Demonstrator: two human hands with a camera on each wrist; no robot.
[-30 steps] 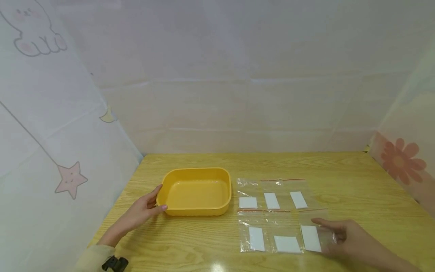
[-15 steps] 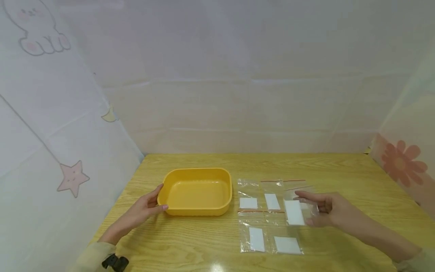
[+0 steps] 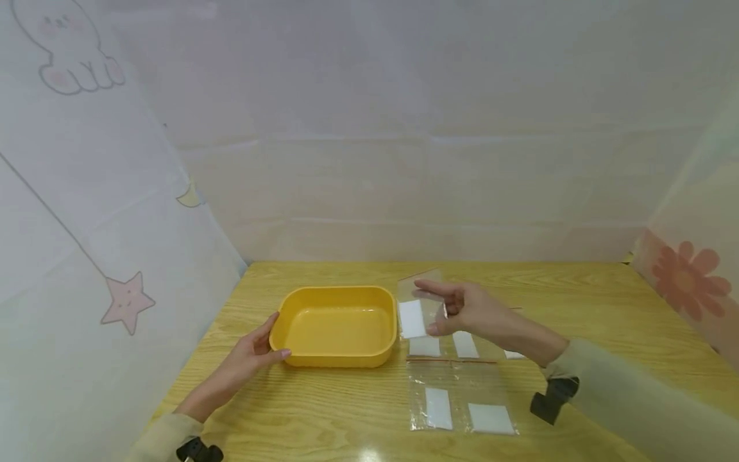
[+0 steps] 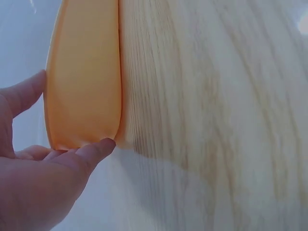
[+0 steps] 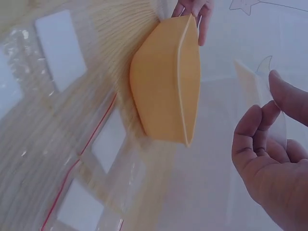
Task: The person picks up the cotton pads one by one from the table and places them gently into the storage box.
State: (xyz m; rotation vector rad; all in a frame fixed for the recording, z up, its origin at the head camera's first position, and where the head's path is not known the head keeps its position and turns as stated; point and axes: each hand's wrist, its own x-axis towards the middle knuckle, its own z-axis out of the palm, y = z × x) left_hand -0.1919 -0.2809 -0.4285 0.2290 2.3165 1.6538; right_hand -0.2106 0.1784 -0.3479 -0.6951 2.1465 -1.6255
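My left hand [image 3: 245,359] holds the left end of a yellow plastic basin [image 3: 335,360], thumb at the front corner and fingers around the side. Nothing lies inside the basin. My right hand [image 3: 476,314] pinches a clear zip-lock bag [image 3: 434,311] with a white rectangular piece [image 3: 412,319] in it. This bag hangs raised near the basin's right rim, tilted, as the right wrist view shows too. Below and behind the right hand, more zip-lock bags with red seal lines lie flat, each with a white piece [image 3: 491,418] inside; the arm partly covers the back row.
A wooden table [image 3: 323,417] carries everything. White patterned cloth [image 3: 369,192] stands around its back and sides. The flat bags [image 3: 427,378] lie in two rows to the right of the basin.
My right hand has lifted the front-row right-end bag and carried it left and back, over the other bags toward the basin. My left hand stays on the basin.
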